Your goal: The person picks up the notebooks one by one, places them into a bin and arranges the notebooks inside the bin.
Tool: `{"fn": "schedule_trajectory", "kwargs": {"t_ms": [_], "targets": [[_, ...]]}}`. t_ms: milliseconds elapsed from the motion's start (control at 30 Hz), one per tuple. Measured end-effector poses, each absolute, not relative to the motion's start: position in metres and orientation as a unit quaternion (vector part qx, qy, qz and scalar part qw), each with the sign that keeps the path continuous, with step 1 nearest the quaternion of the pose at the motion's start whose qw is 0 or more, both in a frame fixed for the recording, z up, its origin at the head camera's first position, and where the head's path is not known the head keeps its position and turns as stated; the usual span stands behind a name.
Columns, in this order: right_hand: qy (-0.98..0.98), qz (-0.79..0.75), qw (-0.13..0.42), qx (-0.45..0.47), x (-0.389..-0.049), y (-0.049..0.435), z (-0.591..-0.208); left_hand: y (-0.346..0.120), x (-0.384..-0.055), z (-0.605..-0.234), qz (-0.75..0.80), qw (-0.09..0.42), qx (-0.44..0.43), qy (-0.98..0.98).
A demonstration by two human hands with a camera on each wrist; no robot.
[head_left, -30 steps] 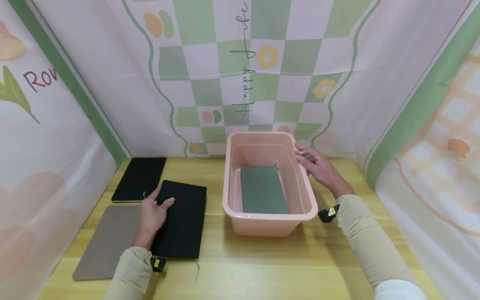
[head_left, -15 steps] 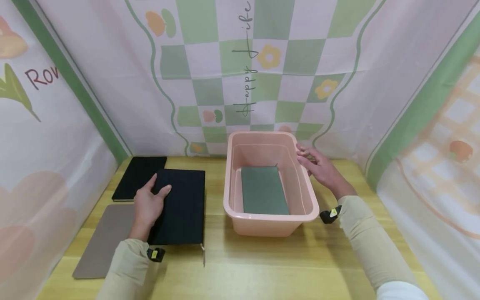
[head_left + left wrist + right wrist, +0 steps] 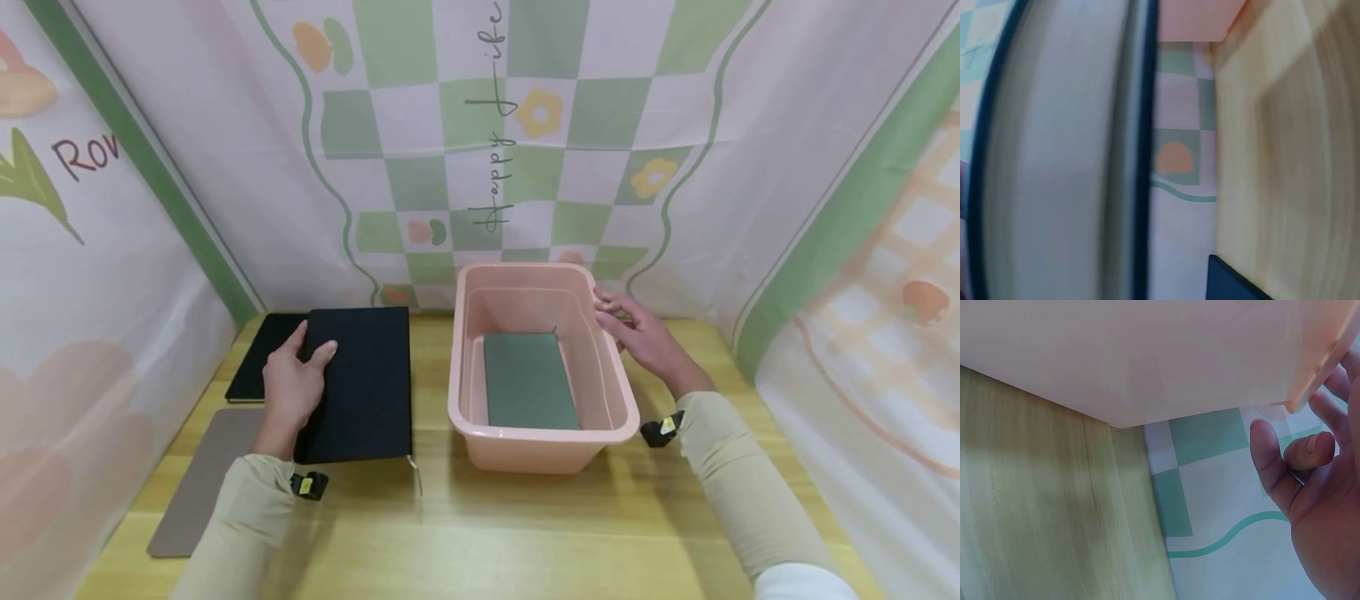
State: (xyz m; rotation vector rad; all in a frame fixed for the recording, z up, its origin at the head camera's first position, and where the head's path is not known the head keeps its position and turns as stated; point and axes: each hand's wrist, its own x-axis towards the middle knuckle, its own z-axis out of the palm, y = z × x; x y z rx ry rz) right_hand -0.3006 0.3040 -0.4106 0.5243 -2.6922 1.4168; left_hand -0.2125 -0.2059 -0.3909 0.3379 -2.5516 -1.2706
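Clamped on the black notebook (image 3: 367, 392), left of the bin (image 3: 543, 434), the left hand (image 3: 292, 387) showed its thumb atop, other fingers mostly hidden; together they hid part of another notebook (image 3: 252, 362). Relaxed right-hand (image 3: 643, 337) fingers touched the bin's rim. The left wrist view cropped and blurred the held notebook.

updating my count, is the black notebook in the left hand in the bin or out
Out: the left hand holds the black notebook beside the pink bin, a gap between them.
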Motion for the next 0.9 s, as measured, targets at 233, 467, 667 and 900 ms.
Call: {"fn": "schedule_trajectory", "kwargs": {"t_ms": [233, 467, 667, 900], "targets": [[-0.869, 0.464, 0.025, 0.169, -0.301, 0.304, -0.41, -0.204, -0.216, -0.375, -0.434, 0.137, 0.114, -0.883], [-0.873, 0.458, 0.023, 0.168, -0.299, 0.303, -0.41, -0.2, -0.221, -0.358, -0.451, 0.113, 0.114, -0.878], [-0.871, 0.462, 0.024, 0.166, -0.297, 0.303, -0.41, -0.196, -0.227, -0.35, -0.491, 0.097, 0.112, -0.859], [-0.868, 0.466, 0.028, 0.17, -0.298, 0.303, -0.41, -0.19, -0.232, -0.343, -0.525, 0.097, 0.099, -0.84]]}}
